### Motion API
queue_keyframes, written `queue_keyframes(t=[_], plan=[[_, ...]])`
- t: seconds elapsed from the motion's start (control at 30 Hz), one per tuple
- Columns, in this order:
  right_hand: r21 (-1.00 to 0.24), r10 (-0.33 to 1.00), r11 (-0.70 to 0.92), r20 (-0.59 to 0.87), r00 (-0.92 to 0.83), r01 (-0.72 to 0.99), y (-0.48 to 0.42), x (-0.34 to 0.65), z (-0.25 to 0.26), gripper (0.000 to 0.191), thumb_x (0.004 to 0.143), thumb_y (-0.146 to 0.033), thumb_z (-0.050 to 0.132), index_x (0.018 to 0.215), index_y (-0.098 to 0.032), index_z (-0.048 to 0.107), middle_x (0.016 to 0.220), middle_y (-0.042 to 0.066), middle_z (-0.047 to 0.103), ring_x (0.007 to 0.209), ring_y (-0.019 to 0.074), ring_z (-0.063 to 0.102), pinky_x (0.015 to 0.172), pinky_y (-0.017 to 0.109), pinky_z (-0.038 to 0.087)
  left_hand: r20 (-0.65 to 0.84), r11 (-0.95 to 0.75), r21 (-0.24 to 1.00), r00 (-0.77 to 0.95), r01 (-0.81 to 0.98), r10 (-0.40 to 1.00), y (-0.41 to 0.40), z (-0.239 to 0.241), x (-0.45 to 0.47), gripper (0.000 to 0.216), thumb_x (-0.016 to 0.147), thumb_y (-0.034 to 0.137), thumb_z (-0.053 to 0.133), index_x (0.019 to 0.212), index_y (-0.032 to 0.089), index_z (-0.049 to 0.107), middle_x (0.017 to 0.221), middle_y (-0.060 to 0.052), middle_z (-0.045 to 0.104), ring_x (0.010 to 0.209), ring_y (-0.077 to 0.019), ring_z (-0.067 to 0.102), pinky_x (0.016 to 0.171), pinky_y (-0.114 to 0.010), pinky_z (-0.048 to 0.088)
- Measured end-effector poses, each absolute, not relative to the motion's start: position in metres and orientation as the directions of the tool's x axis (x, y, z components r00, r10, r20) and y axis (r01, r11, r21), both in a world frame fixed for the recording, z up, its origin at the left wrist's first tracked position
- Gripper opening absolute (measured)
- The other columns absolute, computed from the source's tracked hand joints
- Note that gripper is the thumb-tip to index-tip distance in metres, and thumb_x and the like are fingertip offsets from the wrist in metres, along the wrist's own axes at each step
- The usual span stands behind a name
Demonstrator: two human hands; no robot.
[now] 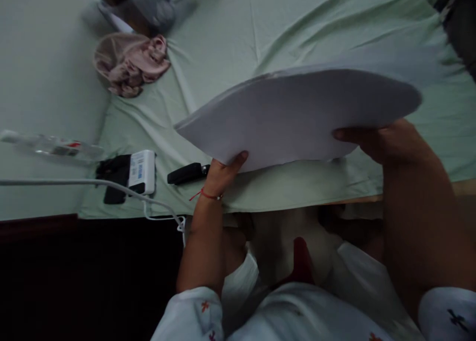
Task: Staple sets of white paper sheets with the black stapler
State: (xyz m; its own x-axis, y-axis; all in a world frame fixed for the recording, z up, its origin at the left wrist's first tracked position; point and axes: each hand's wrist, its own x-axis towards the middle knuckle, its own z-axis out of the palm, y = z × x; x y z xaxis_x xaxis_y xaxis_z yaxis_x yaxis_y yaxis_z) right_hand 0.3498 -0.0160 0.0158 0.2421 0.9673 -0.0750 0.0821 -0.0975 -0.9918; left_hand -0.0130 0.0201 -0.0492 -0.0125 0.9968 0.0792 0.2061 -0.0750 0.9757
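A large pale grey sheet of paper or thin card bends upward above a bed covered in a light green sheet. My left hand grips its near left edge, thumb on top; a red thread circles that wrist. My right hand is closed on the near right edge, thumb over the top. The sheet's far edge is blurred by motion. Both forearms come out of white sleeves with small printed marks.
A black oblong device lies on the bed beside my left hand. Further left sit a white power bank, a black item and a white cable. A crumpled pink cloth lies at the far left. A wall rises on the left.
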Motion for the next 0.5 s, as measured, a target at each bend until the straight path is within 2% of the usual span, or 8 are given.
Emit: queue_keyframes(t=[0.17, 0.27, 0.4, 0.5], plan=[[-0.999, 0.942, -0.038, -0.023, 0.336, 0.039, -0.014, 0.345, 0.013, 0.049, 0.05, -0.022, 0.102, 0.092, -0.024, 0.078, 0.107, -0.001, 0.078, 0.115, 0.0283, 0.07, 0.105, 0.05, 0.059, 0.069, -0.07, 0.988, 0.009, 0.139, 0.998, 0.019, -0.051, -0.022, 0.07, 0.056, 0.046, 0.104, 0.116, 0.023, 0.077, 0.107, -0.008, 0.081, 0.117, -0.0283, 0.074, 0.117, -0.045, 0.054], [-0.992, 0.955, -0.088, -0.058, 0.292, 0.091, -0.015, 0.346, 0.011, 0.051, 0.045, -0.022, 0.104, 0.089, -0.025, 0.078, 0.105, -0.002, 0.078, 0.109, 0.0271, 0.071, 0.102, 0.047, 0.061, 0.075, -0.077, 0.969, 0.02, 0.234, 0.997, 0.02, -0.051, -0.03, 0.061, 0.05, 0.042, 0.104, 0.103, 0.026, 0.079, 0.102, -0.005, 0.081, 0.106, -0.0269, 0.074, 0.116, -0.045, 0.054], [-0.979, 0.962, -0.082, -0.029, 0.273, 0.184, -0.017, 0.351, 0.007, 0.045, 0.049, -0.03, 0.105, 0.084, -0.024, 0.077, 0.096, -0.001, 0.078, 0.1, 0.0251, 0.071, 0.1, 0.044, 0.063, 0.099, -0.104, 0.956, 0.03, 0.275, 0.995, 0.022, -0.049, -0.033, 0.045, 0.055, 0.042, 0.102, 0.089, 0.029, 0.076, 0.095, -0.004, 0.08, 0.09, -0.0265, 0.072, 0.104, -0.045, 0.06], [-0.958, 0.954, -0.142, -0.066, 0.291, 0.248, -0.016, 0.353, 0.003, 0.058, 0.043, -0.033, 0.108, 0.093, -0.023, 0.08, 0.101, 0.002, 0.079, 0.101, 0.0276, 0.071, 0.102, 0.048, 0.063, 0.092, -0.116, 0.936, 0.088, 0.331, 0.992, 0.026, -0.046, -0.03, 0.047, 0.056, 0.048, 0.103, 0.089, 0.029, 0.076, 0.093, -0.004, 0.08, 0.094, -0.0287, 0.072, 0.108, -0.046, 0.058]])
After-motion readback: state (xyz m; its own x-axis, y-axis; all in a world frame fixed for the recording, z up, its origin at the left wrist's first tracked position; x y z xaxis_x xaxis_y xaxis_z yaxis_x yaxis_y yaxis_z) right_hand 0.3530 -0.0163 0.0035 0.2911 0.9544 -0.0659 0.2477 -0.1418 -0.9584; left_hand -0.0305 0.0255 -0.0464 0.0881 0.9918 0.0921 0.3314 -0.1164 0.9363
